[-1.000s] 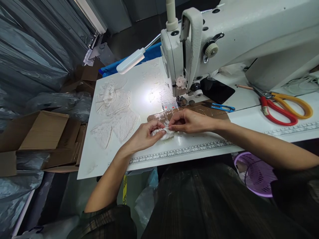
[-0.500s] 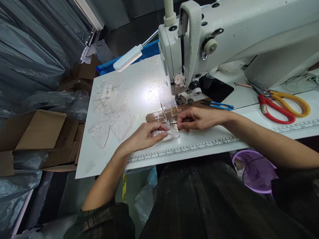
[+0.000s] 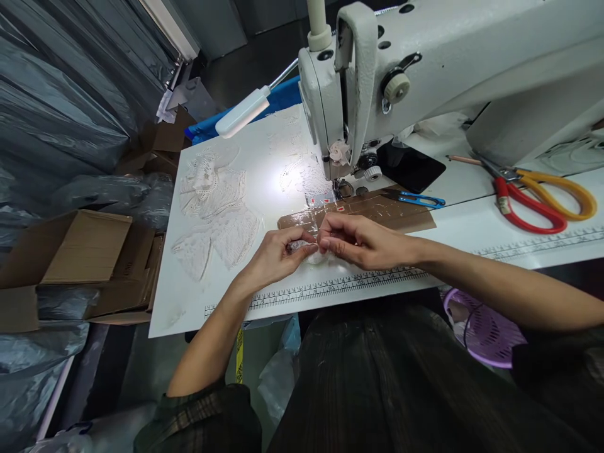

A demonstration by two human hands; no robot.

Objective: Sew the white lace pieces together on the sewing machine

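A small piece of white lace (image 3: 311, 257) is pinched between my two hands, just above the front of the white table. My left hand (image 3: 279, 253) is closed on its left part, thumb against forefinger. My right hand (image 3: 356, 242) is closed too, its fingertips meeting the lace right beside the left fingertips. The hands cover most of the piece. Behind them lies a brown taped strip (image 3: 377, 211), leading to the needle area of the sewing machine (image 3: 330, 107). More white lace pieces (image 3: 217, 201) lie flat on the left side of the table.
Blue thread snips (image 3: 419, 199) rest on the strip. Scissors with red and yellow handles (image 3: 533, 189) and a black flat device (image 3: 410, 167) lie to the right. A lamp (image 3: 243, 113) hangs at the left. A purple basket (image 3: 486, 333) stands below; cardboard boxes (image 3: 87, 245) are at far left.
My right hand has moved left and slightly down from the strip, and its fingertips now meet my left hand's at the lace. My left hand has barely moved.
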